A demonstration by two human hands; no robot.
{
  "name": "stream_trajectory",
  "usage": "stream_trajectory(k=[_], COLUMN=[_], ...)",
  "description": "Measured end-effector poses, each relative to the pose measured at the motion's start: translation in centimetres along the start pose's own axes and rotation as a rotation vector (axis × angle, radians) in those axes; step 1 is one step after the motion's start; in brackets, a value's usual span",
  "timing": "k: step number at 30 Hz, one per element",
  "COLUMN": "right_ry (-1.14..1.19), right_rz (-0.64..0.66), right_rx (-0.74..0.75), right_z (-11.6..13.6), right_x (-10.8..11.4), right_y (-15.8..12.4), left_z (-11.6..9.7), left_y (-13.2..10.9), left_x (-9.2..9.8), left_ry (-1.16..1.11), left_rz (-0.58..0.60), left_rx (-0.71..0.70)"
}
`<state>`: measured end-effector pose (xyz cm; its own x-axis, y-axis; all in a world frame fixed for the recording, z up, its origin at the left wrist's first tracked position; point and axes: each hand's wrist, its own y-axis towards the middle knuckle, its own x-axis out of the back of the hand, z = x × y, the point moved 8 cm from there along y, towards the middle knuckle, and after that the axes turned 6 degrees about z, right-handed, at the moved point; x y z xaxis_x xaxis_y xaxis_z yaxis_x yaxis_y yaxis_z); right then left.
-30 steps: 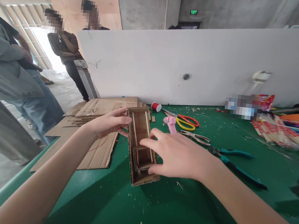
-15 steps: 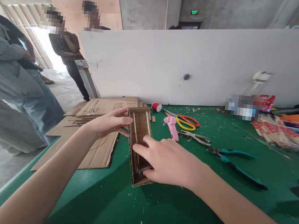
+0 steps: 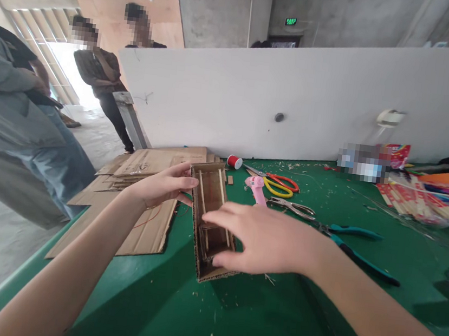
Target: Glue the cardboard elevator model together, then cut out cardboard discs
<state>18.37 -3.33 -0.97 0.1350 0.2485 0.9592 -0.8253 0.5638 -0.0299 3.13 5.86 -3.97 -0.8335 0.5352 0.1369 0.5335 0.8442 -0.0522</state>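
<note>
A narrow, open-topped cardboard box (image 3: 197,249) stands on the green table in front of me. Inside it are thin wooden sticks (image 3: 205,193) along its length and a cardboard crosspiece. My left hand (image 3: 167,185) grips the far left wall of the box, thumb at the rim and fingers outside. Over the near right part of the box hovers my right hand (image 3: 256,240), thumb and fingers apart, with nothing visible in it. Its fingertips are close to the crosspiece; whether they touch it I cannot tell.
Flat cardboard sheets (image 3: 150,235) lie to the left. Right of the box are a red thread spool (image 3: 234,161), a pink glue gun (image 3: 257,188), scissors (image 3: 282,185), and pliers (image 3: 361,255). A white partition (image 3: 216,101) borders the table's back; people stand at the left.
My right hand has lifted from inside the box and shifted slightly right, its fingers spreading. The crosspiece now shows. My left hand keeps its hold.
</note>
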Motion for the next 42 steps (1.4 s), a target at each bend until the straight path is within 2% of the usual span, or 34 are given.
stream_trajectory(k=[2, 4, 7, 9, 12, 14, 18, 22, 25, 28, 31, 33, 35, 39, 42], right_ry=[0.030, -0.053, -0.142, -0.098, -0.020, -0.006, 0.104, 0.242, 0.665, 1.123, 1.403, 1.493, 1.526, 1.527, 1.510], right_rz=[-0.072, -0.125, 0.043, 0.145, 0.191, 0.139, 0.008, -0.092, -0.228, -0.361, -0.557, -0.644, -0.608, -0.387, -0.309], right_rx=[-0.081, -0.322, -0.721, -0.800, -0.758, -0.713, -0.644, -0.638, -0.580, -0.424, -0.186, -0.072, -0.042, -0.032, -0.034], right_z=[-2.1, -5.9, -12.3, -14.9, -16.6, -17.1, -17.5, -18.0, -18.2, -17.9, -17.6, -17.6, -17.3, -15.9, -15.0], right_x=[2.0, 3.5, 2.6, 0.9, -1.6, -2.5, -3.4, -3.2, -2.9, -2.6, -1.5, -1.1, -1.4, -2.6, -3.4], right_y=[-1.0, -2.1, -3.4, -3.2, -1.8, -0.8, 0.3, 0.2, -0.3, -0.4, -0.6, -0.9, -0.9, -0.2, 0.5], left_z=[0.3, 0.6, 1.0, 1.0, 0.9, 0.8, 0.4, 0.4, 0.6, 0.6, 0.7, 0.8, 0.9, 1.1, 0.8], left_y=[0.0, 0.1, 0.0, 0.0, -0.2, -0.3, -0.4, -0.3, -0.3, -0.2, -0.2, -0.2, -0.1, -0.1, -0.2], left_x=[0.3, 0.7, 1.1, 1.0, 0.6, 0.6, 0.6, 0.6, 0.7, 1.0, 1.3, 1.3, 1.5, 1.6, 1.6], left_ry=[-0.017, -0.033, -0.058, -0.064, -0.053, -0.034, 0.009, 0.024, 0.030, 0.039, 0.026, 0.006, -0.006, -0.009, -0.002], left_rz=[-0.022, -0.057, -0.107, -0.111, -0.092, -0.101, -0.072, 0.002, 0.051, 0.036, 0.010, 0.002, -0.006, -0.012, -0.007], left_rx=[0.007, 0.021, 0.052, 0.062, 0.079, 0.090, 0.060, 0.017, 0.002, 0.001, 0.018, 0.021, 0.022, 0.033, 0.017])
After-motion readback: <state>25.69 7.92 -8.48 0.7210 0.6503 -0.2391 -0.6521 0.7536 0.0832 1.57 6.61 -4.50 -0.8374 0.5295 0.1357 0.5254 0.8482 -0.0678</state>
